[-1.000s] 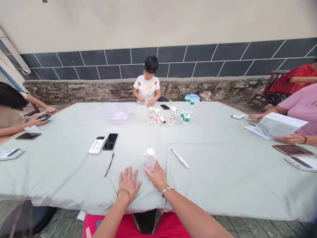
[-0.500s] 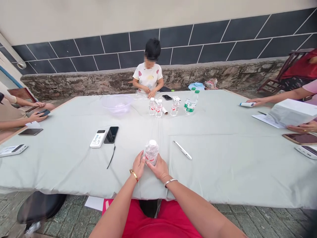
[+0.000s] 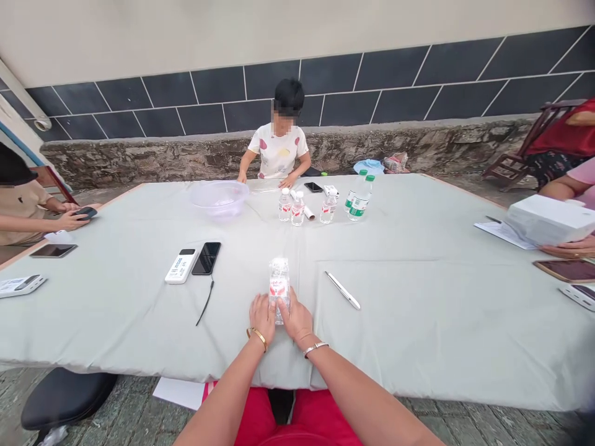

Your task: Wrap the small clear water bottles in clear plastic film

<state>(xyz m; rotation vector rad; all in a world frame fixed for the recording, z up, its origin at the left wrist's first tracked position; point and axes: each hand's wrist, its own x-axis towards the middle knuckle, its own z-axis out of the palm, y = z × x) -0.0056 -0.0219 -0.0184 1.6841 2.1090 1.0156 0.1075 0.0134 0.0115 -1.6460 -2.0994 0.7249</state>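
Straight ahead at twelve o'clock, the left hand [image 3: 262, 316] and right hand [image 3: 297, 317] grip a bottle [image 3: 279, 282], covering its lower sides. A pen [image 3: 343, 290] lies at one, a black phone [image 3: 207, 258] at eleven; past two, a white device [image 3: 580, 295] is cut off.

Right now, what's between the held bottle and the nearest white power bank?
The head view shows, from power bank to bottle: a black phone with a dark strap, bare tablecloth, then the left hand.

Bottle [image 3: 279, 279] partly behind right hand [image 3: 297, 317]
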